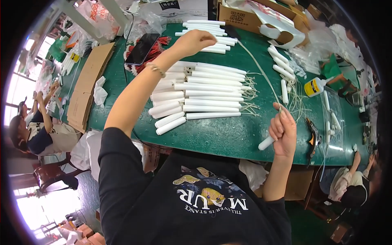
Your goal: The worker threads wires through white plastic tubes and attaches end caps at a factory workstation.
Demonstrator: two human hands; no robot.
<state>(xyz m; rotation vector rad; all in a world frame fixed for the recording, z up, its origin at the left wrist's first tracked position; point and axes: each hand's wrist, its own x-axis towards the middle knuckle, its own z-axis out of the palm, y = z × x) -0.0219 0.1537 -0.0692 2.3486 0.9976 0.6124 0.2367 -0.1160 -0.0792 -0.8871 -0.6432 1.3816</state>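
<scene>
My right hand [283, 127] is closed at the table's near right, fingers wrapped round a white tube [266, 143] whose lower end sticks out below them. A thin pale wire [261, 67] rises from its fingertips and curves to the far middle. My left hand [201, 40] reaches across over a far stack of white tubes [204, 24]. Its fingers are curled together, and what they hold, if anything, is hidden. Below my left forearm lie several rows of white tubes [214, 94], with wire ends [249, 96] trailing to the right.
A phone [143, 48] rests on red wires [160, 45]. Farther right are more white tubes [281, 65], a yellow-labelled bottle [314, 87] and a black-orange tool [313, 136]. Cardboard [87, 87] lies left; an open carton [249, 18] stands behind. Other people work at both sides.
</scene>
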